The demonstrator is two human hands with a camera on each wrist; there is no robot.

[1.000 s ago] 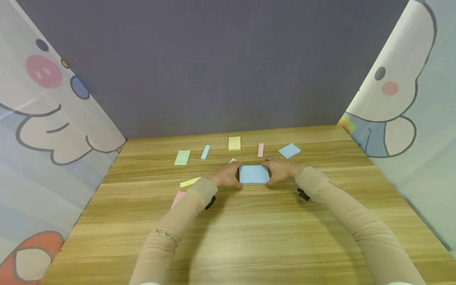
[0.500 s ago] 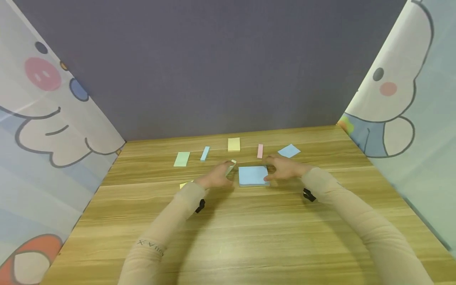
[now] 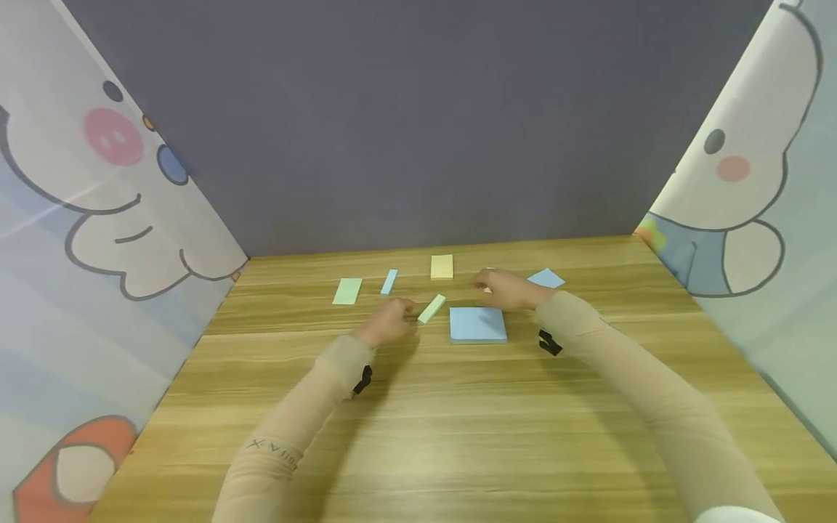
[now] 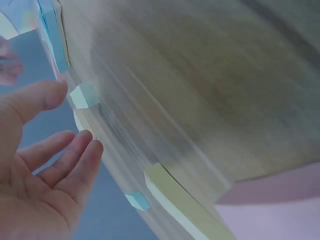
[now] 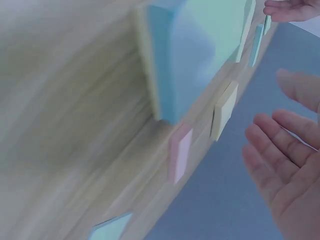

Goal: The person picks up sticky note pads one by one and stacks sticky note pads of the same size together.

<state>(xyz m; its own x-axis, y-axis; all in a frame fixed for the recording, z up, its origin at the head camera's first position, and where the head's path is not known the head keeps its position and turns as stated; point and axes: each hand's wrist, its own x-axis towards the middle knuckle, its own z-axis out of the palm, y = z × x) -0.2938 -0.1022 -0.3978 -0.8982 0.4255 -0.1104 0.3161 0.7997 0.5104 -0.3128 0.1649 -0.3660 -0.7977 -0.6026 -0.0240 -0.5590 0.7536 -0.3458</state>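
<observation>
On the wooden table, a thick light blue sticky note pad [image 3: 477,325] lies flat; in the right wrist view a yellowish layer shows under the blue stack [image 5: 165,60]. My left hand [image 3: 389,323] hovers to its left, fingers loose, beside a pale green narrow sticky note pad [image 3: 431,309] without holding it. Beyond the blue pad is my right hand [image 3: 510,288], which partly covers a narrow pink sticky note pad [image 3: 489,270] in the head view. The right wrist view shows that hand with spread fingers and nothing in them, apart from the pink pad [image 5: 180,152].
Toward the back lie a yellow pad [image 3: 442,266], a green pad [image 3: 347,290], a narrow blue pad [image 3: 389,282] and a turned blue pad [image 3: 546,278]. A yellow strip pad [image 4: 182,202] and a pink pad [image 4: 275,212] show in the left wrist view. A dark panel [image 3: 418,131] stands behind.
Both hands have let go of the blue pad, the left one first. My left hand has moved left, uncovering the green strip pad; the right has moved back over the pink one.
</observation>
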